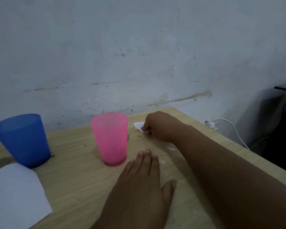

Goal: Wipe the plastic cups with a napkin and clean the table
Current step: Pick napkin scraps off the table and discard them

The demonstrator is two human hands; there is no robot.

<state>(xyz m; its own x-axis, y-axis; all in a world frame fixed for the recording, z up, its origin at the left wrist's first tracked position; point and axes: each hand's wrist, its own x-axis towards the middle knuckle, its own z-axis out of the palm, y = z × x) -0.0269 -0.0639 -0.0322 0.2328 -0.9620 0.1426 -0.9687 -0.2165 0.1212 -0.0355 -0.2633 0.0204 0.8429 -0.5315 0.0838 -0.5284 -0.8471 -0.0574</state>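
Table (76, 187): pale wood-grain top against a wall; dark specks (139, 137) and white smears lie toward the far right corner.
Napkin (138, 125): small crumpled white wad on the top near the far edge, just right of the pink cup.
Right hand (157, 124): fingers curled round the napkin, pressing it down; the wad sticks out left of the fingertips.
Left hand (142, 179): flat, fingers straight, palm down toward the near edge, holding nothing.
Pink cup (111, 138): upright, apart from both hands.
Blue cup (23, 139): upright, by the left edge.
White object (18, 192): near left corner; kind cannot be told.
Step in hand: judged to be wiping the table.
Method advised: press evenly, overlap strokes, gather specks toward one edge, steer clear of the pink cup.
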